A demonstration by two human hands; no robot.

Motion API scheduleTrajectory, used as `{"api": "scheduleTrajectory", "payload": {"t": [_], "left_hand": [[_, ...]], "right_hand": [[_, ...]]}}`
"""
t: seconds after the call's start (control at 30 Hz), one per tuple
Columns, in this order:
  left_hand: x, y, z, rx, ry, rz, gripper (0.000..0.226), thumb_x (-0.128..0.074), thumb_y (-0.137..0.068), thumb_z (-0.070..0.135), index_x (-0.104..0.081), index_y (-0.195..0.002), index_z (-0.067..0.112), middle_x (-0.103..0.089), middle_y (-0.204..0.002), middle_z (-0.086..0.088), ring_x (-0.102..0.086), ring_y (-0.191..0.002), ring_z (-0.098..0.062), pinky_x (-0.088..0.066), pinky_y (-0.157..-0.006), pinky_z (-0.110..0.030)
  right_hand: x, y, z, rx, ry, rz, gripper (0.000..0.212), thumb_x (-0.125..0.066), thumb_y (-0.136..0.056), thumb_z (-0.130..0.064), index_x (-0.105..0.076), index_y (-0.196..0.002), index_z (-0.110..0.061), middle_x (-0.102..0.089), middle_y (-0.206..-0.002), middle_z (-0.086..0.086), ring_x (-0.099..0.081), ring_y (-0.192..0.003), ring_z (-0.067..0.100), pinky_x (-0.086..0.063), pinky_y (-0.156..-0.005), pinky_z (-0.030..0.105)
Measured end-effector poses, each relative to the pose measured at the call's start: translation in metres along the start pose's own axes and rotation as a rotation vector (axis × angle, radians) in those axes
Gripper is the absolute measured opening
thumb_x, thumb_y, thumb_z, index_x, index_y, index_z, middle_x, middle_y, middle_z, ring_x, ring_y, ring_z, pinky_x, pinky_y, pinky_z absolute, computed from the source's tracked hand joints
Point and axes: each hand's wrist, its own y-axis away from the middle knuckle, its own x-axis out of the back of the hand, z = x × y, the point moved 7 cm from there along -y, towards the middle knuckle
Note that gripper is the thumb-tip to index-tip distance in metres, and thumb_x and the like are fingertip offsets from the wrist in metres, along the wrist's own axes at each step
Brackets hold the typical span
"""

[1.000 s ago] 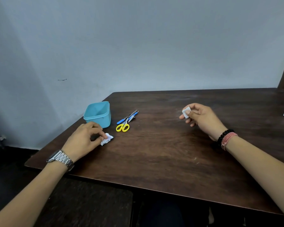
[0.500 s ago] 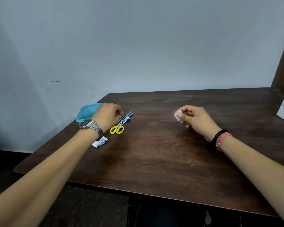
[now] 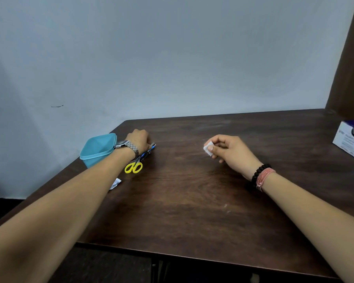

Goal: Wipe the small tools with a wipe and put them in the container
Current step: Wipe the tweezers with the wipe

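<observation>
the right hand hovers over the middle of the table, thumb and fingers pinching a small folded wipe. it looks held ready there, clear of the wood, so a tool can be brought to it and rubbed clean.

the left hand is stretched to the far left, knuckles up, fingers curled down over the far end of the tools. whether it has actually closed on one is hidden under the hand, so i cannot tell. the yellow scissors lie with their handles toward the person, just beside the wrist; blue and dark shafts poke out by the fingertips. the pile sits right under that hand, and well apart from the wipe.

the container stands just left of the wrist, open side up, near enough for a short drop once a tool is wiped. a torn wrapper lies by the forearm, likely the discarded packet. a box sits at the right edge.
</observation>
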Motion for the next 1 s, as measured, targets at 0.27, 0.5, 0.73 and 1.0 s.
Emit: {"api": "scheduleTrajectory", "payload": {"t": [0.27, 0.5, 0.73, 1.0], "left_hand": [[-0.0032, -0.0010, 0.0038, 0.047, 0.104, 0.020, 0.024, -0.063, -0.087, 0.018, -0.070, -0.110, 0.018, -0.065, -0.118, -0.014, -0.059, -0.110, -0.033, -0.048, -0.089, -0.036], [-0.0058, -0.0041, -0.0013, 0.072, 0.211, -0.005, 0.025, -0.073, -0.084, 0.018, -0.071, -0.108, 0.014, -0.069, -0.112, -0.012, -0.061, -0.110, -0.028, -0.048, -0.093, -0.036], [-0.0027, -0.0051, -0.0013, 0.047, 0.339, 0.002, 0.022, -0.070, -0.084, 0.005, -0.072, -0.105, 0.010, -0.073, -0.101, -0.010, -0.064, -0.105, -0.021, -0.047, -0.099, -0.035], [-0.0018, -0.0038, -0.0008, 0.018, 0.357, 0.002, 0.023, -0.063, -0.087, 0.007, -0.074, -0.106, 0.014, -0.072, -0.106, -0.010, -0.062, -0.101, -0.022, -0.044, -0.084, -0.023]], "right_hand": [[-0.0006, 0.0001, 0.0001, -0.005, -0.012, -0.006, 0.014, -0.061, -0.094, -0.016, -0.071, -0.089, -0.024, -0.072, -0.080, -0.002, -0.061, -0.066, 0.003, -0.047, -0.055, 0.017], [-0.0010, 0.0012, -0.0016, -0.012, -0.006, -0.014, 0.016, -0.061, -0.094, -0.014, -0.070, -0.088, -0.026, -0.071, -0.080, -0.003, -0.062, -0.067, 0.004, -0.048, -0.055, 0.016], [-0.0008, 0.0011, -0.0009, -0.014, -0.002, -0.018, 0.016, -0.061, -0.094, -0.013, -0.071, -0.088, -0.025, -0.070, -0.077, -0.005, -0.062, -0.066, 0.003, -0.047, -0.055, 0.017], [-0.0011, 0.0012, -0.0003, -0.019, -0.002, -0.024, 0.018, -0.062, -0.094, -0.013, -0.070, -0.087, -0.028, -0.071, -0.076, -0.005, -0.062, -0.065, 0.002, -0.048, -0.054, 0.016]]}}
